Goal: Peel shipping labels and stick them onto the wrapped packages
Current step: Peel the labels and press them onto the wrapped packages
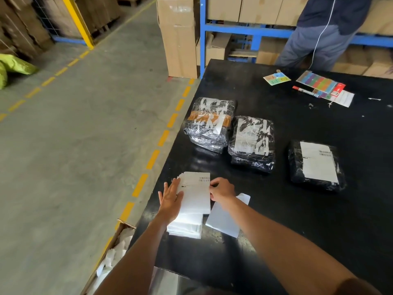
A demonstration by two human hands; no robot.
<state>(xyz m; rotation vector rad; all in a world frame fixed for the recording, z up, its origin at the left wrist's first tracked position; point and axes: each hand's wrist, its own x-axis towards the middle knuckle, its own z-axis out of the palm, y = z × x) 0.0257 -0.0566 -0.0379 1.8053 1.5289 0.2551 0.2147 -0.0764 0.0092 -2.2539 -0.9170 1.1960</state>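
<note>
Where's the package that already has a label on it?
On the black table, right of the other two wrapped packages: the labelled package lies nearest the right edge of the head view, beyond the right hand.

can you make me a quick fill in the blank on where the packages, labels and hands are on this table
1. The number of wrapped packages on the black table is ____.
2. The only package with a clean shipping label already on top is the one farthest ____.
3. The left hand lies flat on the label stack, while the right hand pinches the top label's ____ edge.
4. The red-capped marker lies at the table's ____ end.

Missing words: three; right; right; far
</note>
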